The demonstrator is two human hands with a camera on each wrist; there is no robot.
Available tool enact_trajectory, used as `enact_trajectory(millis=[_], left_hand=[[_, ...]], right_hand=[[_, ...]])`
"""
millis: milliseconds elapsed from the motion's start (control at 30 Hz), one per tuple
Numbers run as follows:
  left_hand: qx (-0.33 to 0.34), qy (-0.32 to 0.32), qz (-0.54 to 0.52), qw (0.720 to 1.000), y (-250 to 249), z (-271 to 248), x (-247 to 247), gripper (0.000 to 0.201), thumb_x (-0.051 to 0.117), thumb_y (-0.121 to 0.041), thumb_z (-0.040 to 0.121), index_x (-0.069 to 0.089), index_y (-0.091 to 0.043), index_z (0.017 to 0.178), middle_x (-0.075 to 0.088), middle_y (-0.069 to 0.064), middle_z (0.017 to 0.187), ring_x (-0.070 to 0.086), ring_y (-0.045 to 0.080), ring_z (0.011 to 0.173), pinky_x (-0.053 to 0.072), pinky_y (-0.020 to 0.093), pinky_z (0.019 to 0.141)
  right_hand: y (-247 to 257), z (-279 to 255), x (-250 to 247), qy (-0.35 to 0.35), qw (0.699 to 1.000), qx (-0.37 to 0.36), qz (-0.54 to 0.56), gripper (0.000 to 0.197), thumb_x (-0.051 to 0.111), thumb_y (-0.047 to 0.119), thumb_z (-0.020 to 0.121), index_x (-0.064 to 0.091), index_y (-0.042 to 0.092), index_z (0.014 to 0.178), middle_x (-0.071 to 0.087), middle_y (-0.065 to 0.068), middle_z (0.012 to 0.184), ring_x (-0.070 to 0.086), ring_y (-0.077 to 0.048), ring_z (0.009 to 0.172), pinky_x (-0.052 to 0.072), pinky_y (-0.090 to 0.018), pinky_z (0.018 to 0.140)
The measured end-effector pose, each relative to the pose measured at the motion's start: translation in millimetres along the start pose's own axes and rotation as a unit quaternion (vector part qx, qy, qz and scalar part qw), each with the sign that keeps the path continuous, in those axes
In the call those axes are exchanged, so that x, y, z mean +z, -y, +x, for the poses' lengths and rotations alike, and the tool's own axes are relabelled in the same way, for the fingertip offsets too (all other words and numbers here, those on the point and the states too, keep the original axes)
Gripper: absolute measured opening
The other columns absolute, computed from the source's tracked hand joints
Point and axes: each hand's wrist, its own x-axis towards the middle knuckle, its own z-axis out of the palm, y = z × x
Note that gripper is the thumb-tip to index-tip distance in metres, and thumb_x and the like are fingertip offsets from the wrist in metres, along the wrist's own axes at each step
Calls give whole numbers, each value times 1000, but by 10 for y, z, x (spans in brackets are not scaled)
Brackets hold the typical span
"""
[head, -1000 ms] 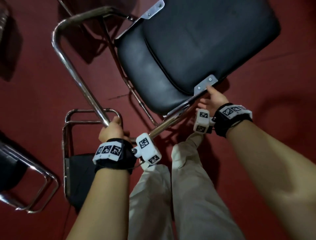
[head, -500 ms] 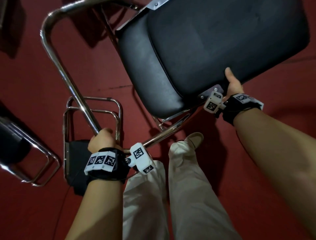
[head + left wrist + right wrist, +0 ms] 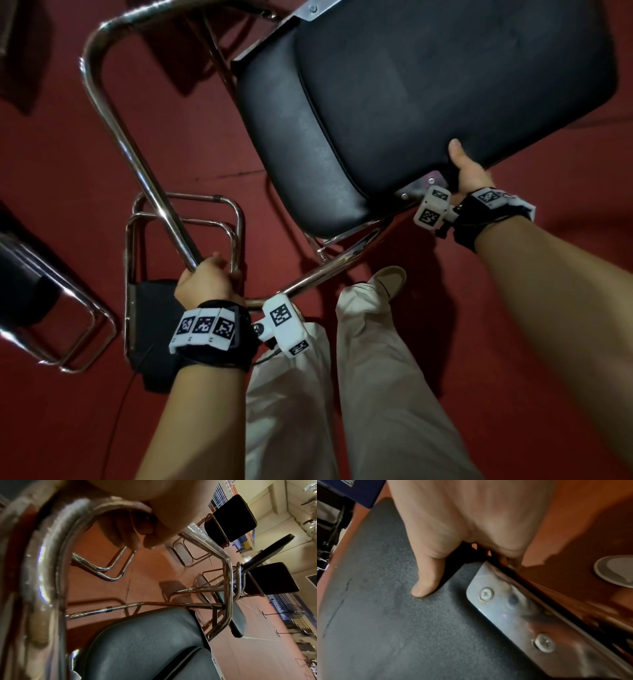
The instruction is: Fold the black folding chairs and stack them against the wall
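A black folding chair fills the head view, its padded seat [image 3: 411,113] tilted up above the red floor and its chrome frame [image 3: 113,120] curving down the left side. My left hand [image 3: 209,277] grips the chrome tube at its lower end; in the left wrist view the fingers [image 3: 130,534] curl round the tube [image 3: 42,561]. My right hand [image 3: 469,171] holds the seat's near right edge by the metal bracket [image 3: 421,186]. In the right wrist view the thumb [image 3: 426,577] presses on the seat's top [image 3: 385,615] beside the bracket [image 3: 513,615], and the other fingers are hidden under the edge.
A folded chair [image 3: 150,308] lies on the floor under my left hand. Another chrome chair frame [image 3: 51,301] sits at the left edge. My legs in pale trousers [image 3: 359,377] stand close behind the chair. Further black chairs [image 3: 231,520] stand across the red floor.
My right hand moved from the seat's bracket corner up onto the seat's right edge and took hold of it. The seat has swung up and toward me. The left hand kept its grip.
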Motion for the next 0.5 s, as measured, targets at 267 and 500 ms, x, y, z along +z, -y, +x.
enact_trajectory(millis=[267, 500], left_hand=[[104, 28, -15, 994, 36, -35, -64, 14, 57, 1, 78, 58, -12, 71, 49, 3, 60, 42, 8, 30, 46, 24, 46], [151, 43, 10, 987, 40, 1, -193, 13, 56, -4, 71, 51, -14, 66, 44, 6, 57, 42, 17, 39, 43, 25, 44]], right_hand=[[61, -134, 73, 10, 1000, -13, -6, 55, 89, 27, 69, 66, 14, 116, 76, -8, 95, 75, -30, 78, 60, -51, 65], [10, -390, 63, -39, 998, -37, 25, 76, 91, 20, 65, 51, 14, 129, 67, -7, 109, 72, -29, 84, 60, -52, 64]])
